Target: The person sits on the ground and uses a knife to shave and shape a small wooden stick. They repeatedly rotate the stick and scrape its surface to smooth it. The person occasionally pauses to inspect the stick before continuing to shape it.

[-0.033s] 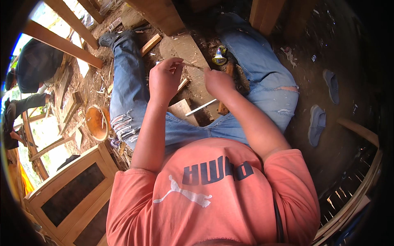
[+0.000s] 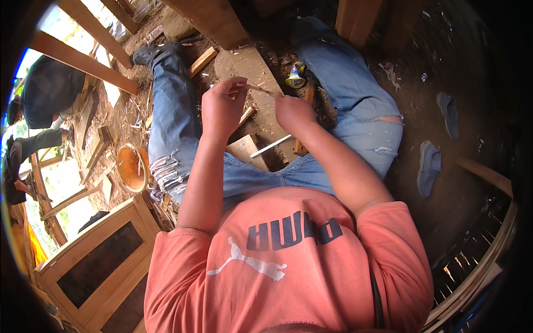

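Observation:
Between my two hands stretches a thin, light-brown strip, too slim to tell its kind. My left hand pinches one end with closed fingers. The other end runs into the closed fingers of my right hand. Beneath them a long wooden plank lies on the ground between my legs, with chips on it. A white stick rests across the plank near my lap, beside a short wooden block. Right of the plank are a yellow-and-blue container and a brown wooden piece, partly hidden by my right arm.
Wooden posts stand ahead. To the left are an orange-brown bucket, a panelled wooden frame, scrap wood and another person bending down. Two grey-blue shoes lie on the dirt floor at right.
My right hand has shifted very slightly to the left. Both hands keep their hold on the strip.

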The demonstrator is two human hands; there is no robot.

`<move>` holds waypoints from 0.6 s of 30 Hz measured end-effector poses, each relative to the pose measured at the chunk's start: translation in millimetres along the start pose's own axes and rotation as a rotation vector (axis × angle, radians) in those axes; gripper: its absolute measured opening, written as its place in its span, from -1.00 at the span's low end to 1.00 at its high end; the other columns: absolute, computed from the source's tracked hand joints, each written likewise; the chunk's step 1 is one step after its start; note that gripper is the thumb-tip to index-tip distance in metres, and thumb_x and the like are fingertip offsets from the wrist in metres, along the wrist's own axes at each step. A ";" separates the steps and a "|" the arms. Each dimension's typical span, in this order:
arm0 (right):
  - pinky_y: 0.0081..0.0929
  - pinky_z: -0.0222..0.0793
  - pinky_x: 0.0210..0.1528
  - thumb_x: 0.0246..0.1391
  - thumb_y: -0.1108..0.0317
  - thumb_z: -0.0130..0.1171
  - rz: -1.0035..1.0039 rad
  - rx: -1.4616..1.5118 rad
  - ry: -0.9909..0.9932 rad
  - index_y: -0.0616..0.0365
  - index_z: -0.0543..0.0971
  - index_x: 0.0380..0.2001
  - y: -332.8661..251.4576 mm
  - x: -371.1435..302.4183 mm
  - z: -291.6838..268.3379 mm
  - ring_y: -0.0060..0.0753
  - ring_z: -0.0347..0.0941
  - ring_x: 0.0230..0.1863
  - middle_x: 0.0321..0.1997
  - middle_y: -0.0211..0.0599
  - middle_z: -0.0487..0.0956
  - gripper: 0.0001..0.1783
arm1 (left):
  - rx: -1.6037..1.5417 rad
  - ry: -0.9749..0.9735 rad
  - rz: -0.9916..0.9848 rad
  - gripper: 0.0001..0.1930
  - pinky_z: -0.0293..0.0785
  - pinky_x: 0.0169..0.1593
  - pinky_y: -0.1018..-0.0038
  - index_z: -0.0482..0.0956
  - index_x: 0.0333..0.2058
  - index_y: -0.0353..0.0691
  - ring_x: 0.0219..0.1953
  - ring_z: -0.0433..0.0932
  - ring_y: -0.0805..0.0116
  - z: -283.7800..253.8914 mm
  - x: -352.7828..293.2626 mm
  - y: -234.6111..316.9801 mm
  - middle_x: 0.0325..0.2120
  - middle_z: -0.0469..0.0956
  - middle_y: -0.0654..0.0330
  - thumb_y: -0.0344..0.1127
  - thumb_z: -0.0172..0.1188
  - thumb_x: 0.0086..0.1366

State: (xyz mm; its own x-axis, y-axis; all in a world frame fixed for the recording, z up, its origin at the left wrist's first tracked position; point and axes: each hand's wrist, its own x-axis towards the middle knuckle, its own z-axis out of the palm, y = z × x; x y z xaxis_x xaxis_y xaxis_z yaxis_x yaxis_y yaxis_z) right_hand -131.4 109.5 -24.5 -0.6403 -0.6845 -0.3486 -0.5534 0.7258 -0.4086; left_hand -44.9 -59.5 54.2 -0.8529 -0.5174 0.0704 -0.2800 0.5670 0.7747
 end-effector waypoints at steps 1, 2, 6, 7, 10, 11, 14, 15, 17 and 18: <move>0.02 0.66 -0.11 0.32 0.42 -0.07 0.006 0.005 0.009 0.25 0.57 -0.07 0.1 0.5 4.8 0.11 0.74 -0.12 -0.21 0.07 0.75 -0.74 | 0.002 -0.008 0.005 -0.86 0.70 -0.14 0.41 0.77 -0.15 -0.29 -0.21 0.82 0.23 2.6 2.0 1.2 -0.28 0.78 0.01 -0.43 0.39 0.34; 0.02 0.67 -0.13 0.30 0.43 -0.08 0.011 0.007 0.016 0.25 0.58 -0.07 1.1 0.7 9.6 0.09 0.75 -0.13 -0.22 0.05 0.75 -0.72 | 0.002 -0.014 0.007 -0.86 0.70 -0.14 0.41 0.77 -0.15 -0.29 -0.22 0.82 0.22 5.1 3.5 1.2 -0.29 0.78 0.01 -0.43 0.38 0.34; 0.02 0.66 -0.09 0.32 0.40 -0.11 -0.001 0.071 0.065 0.26 0.60 -0.06 7.8 4.8 20.6 0.11 0.74 -0.10 -0.17 0.08 0.75 -0.68 | 0.020 -0.032 0.035 -0.87 0.69 -0.15 0.41 0.77 -0.16 -0.29 -0.23 0.82 0.22 10.3 6.0 3.6 -0.30 0.78 0.02 -0.44 0.37 0.34; 0.02 0.66 -0.09 0.33 0.40 -0.11 0.009 0.084 0.053 0.26 0.61 -0.05 9.0 5.7 22.3 0.11 0.74 -0.10 -0.16 0.08 0.75 -0.67 | 0.022 -0.028 0.064 -0.87 0.69 -0.16 0.41 0.77 -0.16 -0.28 -0.24 0.82 0.21 11.7 5.4 3.8 -0.31 0.78 0.02 -0.44 0.37 0.34; 0.04 0.64 -0.09 0.35 0.37 -0.12 0.037 0.106 0.079 0.21 0.60 -0.06 10.1 7.8 32.5 0.15 0.72 -0.12 -0.18 0.06 0.75 -0.69 | 0.044 -0.008 0.128 -0.88 0.68 -0.18 0.41 0.77 -0.17 -0.27 -0.26 0.82 0.19 14.5 4.6 3.3 -0.32 0.77 0.00 -0.44 0.38 0.34; 0.04 0.63 -0.10 0.37 0.36 -0.12 0.048 0.110 0.099 0.19 0.60 -0.07 10.6 8.7 38.2 0.16 0.71 -0.13 -0.20 0.05 0.74 -0.70 | 0.063 0.000 0.136 -0.88 0.68 -0.19 0.40 0.77 -0.17 -0.27 -0.27 0.81 0.18 14.8 5.1 2.2 -0.32 0.77 0.00 -0.44 0.38 0.34; 0.02 0.64 -0.12 0.35 0.35 -0.07 0.055 0.104 0.114 0.18 0.65 -0.15 10.1 19.2 50.9 0.13 0.73 -0.14 -0.22 0.04 0.75 -0.71 | 0.067 0.013 0.099 -0.89 0.68 -0.20 0.38 0.77 -0.18 -0.26 -0.28 0.81 0.16 13.9 8.6 -3.3 -0.32 0.76 -0.01 -0.43 0.38 0.33; 0.01 0.65 -0.12 0.33 0.34 -0.04 0.100 0.067 0.059 0.18 0.66 -0.17 9.0 22.0 51.7 0.12 0.73 -0.15 -0.22 0.04 0.75 -0.72 | 0.062 0.016 0.074 -0.89 0.68 -0.20 0.37 0.77 -0.19 -0.26 -0.29 0.81 0.16 12.9 10.0 -4.5 -0.32 0.76 -0.02 -0.42 0.38 0.33; -0.02 0.66 -0.12 0.30 0.34 0.01 0.189 -0.004 -0.052 0.18 0.69 -0.23 6.0 26.4 54.6 0.11 0.74 -0.17 -0.24 0.03 0.76 -0.73 | 0.068 -0.035 0.086 -0.88 0.68 -0.17 0.35 0.77 -0.18 -0.24 -0.28 0.80 0.13 12.3 8.4 -0.4 -0.33 0.76 -0.02 -0.42 0.38 0.32; -0.02 0.67 -0.12 0.28 0.34 0.03 0.189 0.030 -0.020 0.19 0.69 -0.24 6.7 24.9 56.6 0.11 0.74 -0.17 -0.25 0.03 0.76 -0.74 | 0.061 -0.051 0.108 -0.88 0.68 -0.17 0.34 0.77 -0.18 -0.24 -0.28 0.80 0.12 15.5 5.0 6.3 -0.33 0.76 -0.02 -0.42 0.37 0.32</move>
State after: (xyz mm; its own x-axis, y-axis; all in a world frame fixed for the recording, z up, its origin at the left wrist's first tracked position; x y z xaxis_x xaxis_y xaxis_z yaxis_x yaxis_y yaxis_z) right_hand -120.9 93.4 -83.7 -0.7205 -0.5375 -0.4381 -0.4076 0.8394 -0.3594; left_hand -57.7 -48.5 49.7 -0.9002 -0.4192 0.1180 -0.2107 0.6563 0.7244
